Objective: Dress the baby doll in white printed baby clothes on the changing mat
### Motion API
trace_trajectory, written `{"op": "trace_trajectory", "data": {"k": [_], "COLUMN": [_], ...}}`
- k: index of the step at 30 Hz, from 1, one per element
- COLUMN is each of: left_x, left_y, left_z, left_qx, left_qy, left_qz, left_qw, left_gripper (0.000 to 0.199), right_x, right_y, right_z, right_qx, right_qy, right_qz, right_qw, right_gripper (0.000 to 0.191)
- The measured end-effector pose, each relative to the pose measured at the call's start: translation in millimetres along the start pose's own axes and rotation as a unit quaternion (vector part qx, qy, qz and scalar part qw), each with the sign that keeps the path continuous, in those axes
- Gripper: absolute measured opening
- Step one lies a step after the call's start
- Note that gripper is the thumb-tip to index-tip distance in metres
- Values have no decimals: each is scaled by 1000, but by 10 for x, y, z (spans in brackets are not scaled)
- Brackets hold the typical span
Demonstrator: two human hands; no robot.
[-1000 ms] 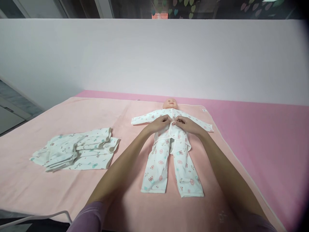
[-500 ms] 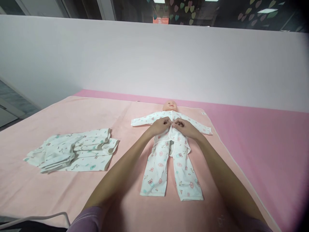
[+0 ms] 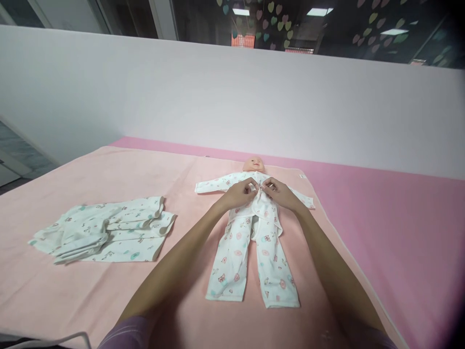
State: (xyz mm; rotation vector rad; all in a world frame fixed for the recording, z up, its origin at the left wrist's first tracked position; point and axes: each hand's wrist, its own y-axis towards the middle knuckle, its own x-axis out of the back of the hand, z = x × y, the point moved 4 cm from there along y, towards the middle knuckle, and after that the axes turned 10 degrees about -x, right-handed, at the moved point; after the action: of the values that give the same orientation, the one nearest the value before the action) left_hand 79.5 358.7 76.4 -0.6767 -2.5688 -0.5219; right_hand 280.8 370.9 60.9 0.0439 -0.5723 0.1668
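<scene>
A baby doll (image 3: 254,164) lies on its back, its head toward the wall, dressed in a white patterned top (image 3: 214,184) with the sleeves spread. White patterned trousers (image 3: 232,261) cover its legs. Over the chest, my left hand (image 3: 240,193) pinches the front edge of the top between thumb and fingers. My right hand (image 3: 279,192) pinches the same front opening just beside it, the fingertips of both hands nearly touching. The small piece of cloth between the fingertips is partly hidden.
Folded white patterned clothes (image 3: 105,232) lie on the pink mat (image 3: 174,169) at the left. A pale wall (image 3: 232,102) stands behind the mat. At the lower left is a white cable (image 3: 69,338).
The view has tilted up a little, so the scene sits slightly lower. Both hands remain at the front of the top, with the fingertips slightly shifted.
</scene>
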Motion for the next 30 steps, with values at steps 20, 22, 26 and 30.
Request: {"op": "trace_trajectory", "data": {"k": [20, 22, 26, 30], "left_x": [106, 81, 21, 26], "left_y": [271, 394, 544, 575], "left_z": [176, 187, 267, 415], "left_qx": [65, 74, 80, 57], "left_qy": [108, 133, 83, 7], "left_qz": [-115, -127, -128, -127], "left_qw": [985, 980, 985, 990], "left_gripper": [27, 30, 32, 31], "right_x": [-34, -41, -30, -13], "right_y": [469, 500, 531, 516], "right_z": [-94, -134, -218, -214], "right_qx": [-12, -7, -15, -23], "right_qy": [38, 40, 50, 60], "right_qz": [8, 8, 20, 30], "right_qw": [999, 999, 998, 998], "right_gripper": [40, 41, 44, 46]}}
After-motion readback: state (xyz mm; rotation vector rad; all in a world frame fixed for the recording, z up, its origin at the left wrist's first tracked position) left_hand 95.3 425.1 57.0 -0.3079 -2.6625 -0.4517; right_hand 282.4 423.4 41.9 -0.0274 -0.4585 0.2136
